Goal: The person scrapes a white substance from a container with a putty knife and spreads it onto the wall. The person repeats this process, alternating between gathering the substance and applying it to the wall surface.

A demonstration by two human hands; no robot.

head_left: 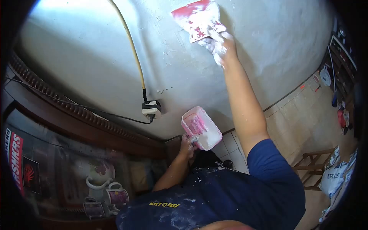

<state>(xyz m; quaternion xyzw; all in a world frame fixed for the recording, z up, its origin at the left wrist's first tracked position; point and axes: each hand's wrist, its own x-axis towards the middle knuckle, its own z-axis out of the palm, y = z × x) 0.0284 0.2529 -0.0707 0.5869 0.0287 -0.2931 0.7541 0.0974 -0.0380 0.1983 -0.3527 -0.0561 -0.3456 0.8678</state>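
High on the grey wall (180,73), my right hand (220,46) grips a red plastic putty spreader (197,19). Thick white paste covers much of the spreader, and the same paste coats my fingers. Lower down, at about waist height, my left hand (188,146) holds a pink rectangular plastic tub (185,122) by its near left side. White paste lies in the tub, and smears of it show on the pink inner wall. The tub is tilted so its opening faces me. Some paste is on my left fingers too.
A wall socket (151,109) with a plug and a yellowish cable conduit (132,48) is left of the tub. A wooden glass-front cabinet (57,126) with mugs stands at left. A wooden stool (312,166) and a white sack (333,178) are at right.
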